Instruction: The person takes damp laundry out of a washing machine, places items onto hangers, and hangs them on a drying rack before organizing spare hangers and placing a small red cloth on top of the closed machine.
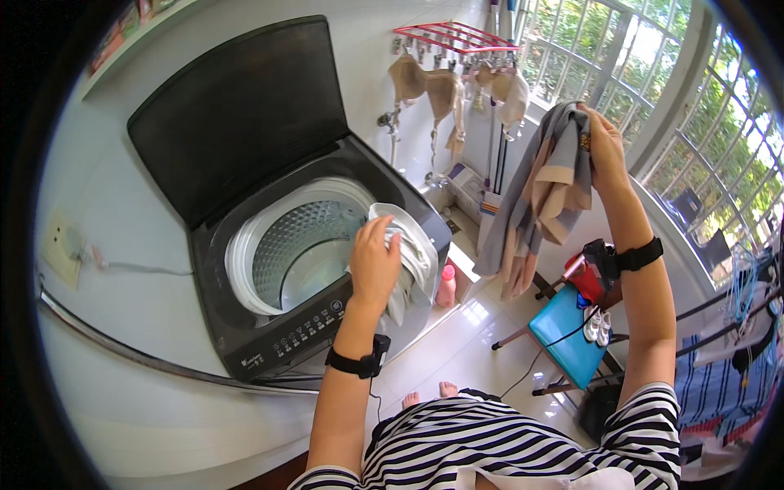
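Observation:
My right hand (605, 147) is raised at the right, closed on the top of a grey and beige garment (549, 184). The cloth hangs down in loose folds. My left hand (375, 265) is beside the front right corner of the washing machine (216, 318), closed on the near side of a white basin (394, 214). Pale, crumpled cloth (419, 260) lies in the basin; part of it is hidden by my hand. The machine's dark lid (245, 114) stands up, and its metal drum (306, 245) shows.
A red clip hanger (457, 37) with bras hangs on the far wall. A pink bottle (446, 286) stands by the machine. To the right is a blue-topped stool (563, 339) with small white shoes (597, 327). Barred windows (604, 49) and hanging laundry (727, 384) line the right side.

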`<action>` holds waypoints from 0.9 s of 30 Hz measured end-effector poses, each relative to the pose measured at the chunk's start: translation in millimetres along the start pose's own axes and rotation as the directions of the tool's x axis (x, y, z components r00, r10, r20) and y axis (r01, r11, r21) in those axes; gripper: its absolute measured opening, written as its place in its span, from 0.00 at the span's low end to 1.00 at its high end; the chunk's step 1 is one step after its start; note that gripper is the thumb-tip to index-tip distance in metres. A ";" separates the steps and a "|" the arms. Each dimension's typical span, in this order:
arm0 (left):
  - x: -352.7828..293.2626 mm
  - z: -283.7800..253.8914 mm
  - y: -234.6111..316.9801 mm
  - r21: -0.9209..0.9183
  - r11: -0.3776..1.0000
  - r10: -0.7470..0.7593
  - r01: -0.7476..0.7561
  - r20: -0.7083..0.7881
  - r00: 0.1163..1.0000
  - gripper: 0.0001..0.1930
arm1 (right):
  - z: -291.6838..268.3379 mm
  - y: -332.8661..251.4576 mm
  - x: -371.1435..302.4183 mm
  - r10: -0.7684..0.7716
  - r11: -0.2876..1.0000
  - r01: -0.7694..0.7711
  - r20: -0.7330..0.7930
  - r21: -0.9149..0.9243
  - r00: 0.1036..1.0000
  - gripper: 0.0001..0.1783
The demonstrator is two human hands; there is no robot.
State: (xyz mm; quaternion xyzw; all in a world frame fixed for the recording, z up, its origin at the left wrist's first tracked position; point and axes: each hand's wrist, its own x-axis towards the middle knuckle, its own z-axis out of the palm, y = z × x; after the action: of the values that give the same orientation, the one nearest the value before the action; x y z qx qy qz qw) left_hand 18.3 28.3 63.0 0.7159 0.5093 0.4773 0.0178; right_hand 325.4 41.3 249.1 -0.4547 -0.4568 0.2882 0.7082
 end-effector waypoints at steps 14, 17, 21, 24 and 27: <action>-56.7 89.7 117.4 -0.747 0.539 0.171 0.388 0.549 0.818 0.17 | -56.9 -5.4 -99.3 0.442 0.897 -0.437 -0.137 0.068 0.886 0.15; -89.6 111.6 126.1 -0.686 0.271 0.193 0.676 0.726 0.660 0.22 | -79.5 9.2 -122.3 0.557 0.806 -0.517 -0.072 0.289 0.828 0.13; -106.8 116.4 145.6 -0.170 -0.233 0.574 0.958 0.771 0.276 0.32 | -113.2 21.2 -153.2 0.612 0.760 -0.527 -0.148 0.379 0.777 0.11; -94.9 79.7 175.6 -0.003 -0.355 0.679 0.935 0.686 0.260 0.37 | -162.6 31.8 -176.6 0.631 0.746 -0.501 -0.227 0.438 0.742 0.10; -95.4 80.9 179.5 -0.066 -0.183 0.637 0.981 0.752 0.170 0.40 | -189.4 33.4 -196.0 0.604 0.770 -0.454 -0.282 0.449 0.745 0.09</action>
State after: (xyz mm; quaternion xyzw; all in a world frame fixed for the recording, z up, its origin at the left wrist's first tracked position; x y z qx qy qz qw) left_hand 200.4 -91.9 47.4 0.3133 0.0121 0.0842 0.9458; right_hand 416.2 -178.2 111.3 -0.4824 -0.0875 0.4549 0.7435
